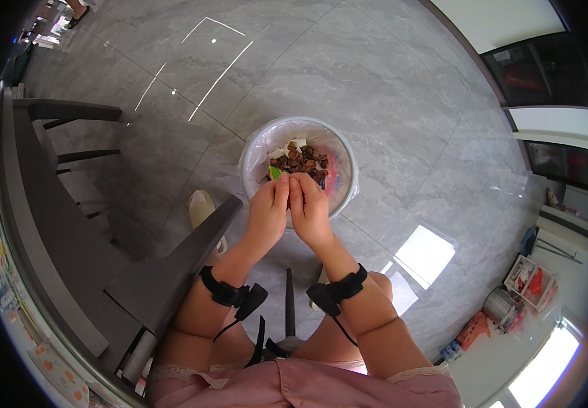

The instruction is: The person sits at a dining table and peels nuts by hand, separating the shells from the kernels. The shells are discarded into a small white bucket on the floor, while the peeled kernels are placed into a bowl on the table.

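Observation:
My left hand (269, 203) and my right hand (310, 209) meet over the near side of a round waste bin (351, 153) lined with a clear plastic bag. Their fingers are curled and the thumbs lie side by side, pinched against the forefingers. Whatever may be between the fingertips is hidden by the hands. Inside the bin lie many brown shells or peels (299, 159), with white crumpled tissue (276, 152) and pinkish-red material (332, 173) around them. A green and yellow wrapper piece (274, 172) shows just beyond my left thumb, and I cannot tell whether it is touched.
A dark table or counter edge (49, 224) and chair parts (192, 239) crowd the left. Grey floor tiles (385, 127) surround the bin. Dark-fronted cabinets (544, 71) line the right. A white divided box (528, 283) and a metal canister (502, 308) stand lower right. A person's foot (77, 16) appears top left.

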Demonstrator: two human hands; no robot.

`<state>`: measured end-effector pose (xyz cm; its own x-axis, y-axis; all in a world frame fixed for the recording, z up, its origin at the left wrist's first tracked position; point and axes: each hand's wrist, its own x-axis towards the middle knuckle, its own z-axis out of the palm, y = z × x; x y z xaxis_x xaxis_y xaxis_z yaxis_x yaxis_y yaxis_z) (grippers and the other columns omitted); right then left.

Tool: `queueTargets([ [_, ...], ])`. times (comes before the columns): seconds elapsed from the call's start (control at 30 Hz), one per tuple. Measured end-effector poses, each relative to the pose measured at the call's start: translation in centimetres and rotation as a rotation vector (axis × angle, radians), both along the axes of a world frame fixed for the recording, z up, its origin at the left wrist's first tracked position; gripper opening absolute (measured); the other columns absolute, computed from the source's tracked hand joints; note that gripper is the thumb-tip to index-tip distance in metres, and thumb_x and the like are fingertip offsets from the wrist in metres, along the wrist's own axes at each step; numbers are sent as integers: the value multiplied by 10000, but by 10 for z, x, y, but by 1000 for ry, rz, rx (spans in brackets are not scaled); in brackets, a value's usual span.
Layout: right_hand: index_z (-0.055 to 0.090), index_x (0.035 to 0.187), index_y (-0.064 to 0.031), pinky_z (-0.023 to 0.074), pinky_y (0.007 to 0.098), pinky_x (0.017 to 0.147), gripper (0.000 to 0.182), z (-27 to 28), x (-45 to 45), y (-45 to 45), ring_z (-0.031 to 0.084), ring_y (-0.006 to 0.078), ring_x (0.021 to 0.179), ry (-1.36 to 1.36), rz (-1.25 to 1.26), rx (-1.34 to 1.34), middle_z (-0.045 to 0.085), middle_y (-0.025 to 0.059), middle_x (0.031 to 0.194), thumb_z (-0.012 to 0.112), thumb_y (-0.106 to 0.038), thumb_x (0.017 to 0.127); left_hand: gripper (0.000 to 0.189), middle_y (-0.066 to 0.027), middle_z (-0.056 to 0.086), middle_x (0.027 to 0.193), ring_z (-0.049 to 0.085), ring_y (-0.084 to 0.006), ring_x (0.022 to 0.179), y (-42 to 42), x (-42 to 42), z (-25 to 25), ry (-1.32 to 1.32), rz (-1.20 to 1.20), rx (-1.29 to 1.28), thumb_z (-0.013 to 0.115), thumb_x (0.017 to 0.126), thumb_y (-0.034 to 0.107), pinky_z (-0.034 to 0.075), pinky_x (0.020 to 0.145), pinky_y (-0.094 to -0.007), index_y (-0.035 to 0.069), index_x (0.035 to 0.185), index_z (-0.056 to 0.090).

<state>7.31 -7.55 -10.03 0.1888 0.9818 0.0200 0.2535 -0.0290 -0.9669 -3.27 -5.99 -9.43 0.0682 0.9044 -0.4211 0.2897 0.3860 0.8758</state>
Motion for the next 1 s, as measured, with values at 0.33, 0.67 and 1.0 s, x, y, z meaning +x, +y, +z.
queueTargets([
  [0.33,620,977,15,491,350,628,134,1,-8,-2,605,252,677,138,-91,-68,636,132,802,535,-87,992,441,-38,557,677,472,-102,598,-8,8,6,22,75,141,428,1065,358,390,548,-295,-16,950,634],
  [0.67,637,979,-2,448,213,521,210,2,4,4,531,53,590,548,-52,-317,600,7,747,505,-154,1042,388,-92,633,844,575,-174,658,-10,4,-3,-173,21,12,415,1072,301,464,612,-315,-31,1155,599],
  [1.0,662,1081,-13,459,186,588,232,-4,24,10,535,31,667,795,16,-499,604,-32,792,545,-207,1031,250,39,456,793,348,-15,588,-6,2,-16,-669,31,-299,438,1069,314,274,510,-179,81,1116,517],
])
